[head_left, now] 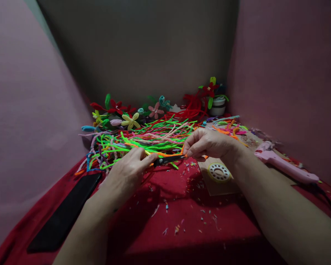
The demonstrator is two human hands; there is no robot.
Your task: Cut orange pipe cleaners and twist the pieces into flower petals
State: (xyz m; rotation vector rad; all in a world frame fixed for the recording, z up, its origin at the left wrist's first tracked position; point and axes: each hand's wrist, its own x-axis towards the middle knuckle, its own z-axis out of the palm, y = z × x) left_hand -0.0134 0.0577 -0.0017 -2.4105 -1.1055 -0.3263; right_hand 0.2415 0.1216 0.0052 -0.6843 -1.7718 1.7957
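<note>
My left hand (132, 165) is closed around the handles of a pair of scissors (169, 159), whose dark blades point right. At the blade tips, my right hand (205, 142) pinches an orange pipe cleaner (165, 155). That orange stem stretches between the two hands just above the blades, and part of it is hidden by the fingers. Behind both hands lies a pile of pipe cleaners (154, 138) in green, pink and other colours. Small fuzz clippings (177, 229) are scattered on the red cloth (143, 228) below.
Pipe-cleaner flowers (131, 120) stand at the back, with a small white pot (217, 106) on the right. A pink glue gun (287, 165) lies at right, near a board (213, 187) bearing a round white dial-like piece (219, 172). A flat black object (64, 213) lies at left.
</note>
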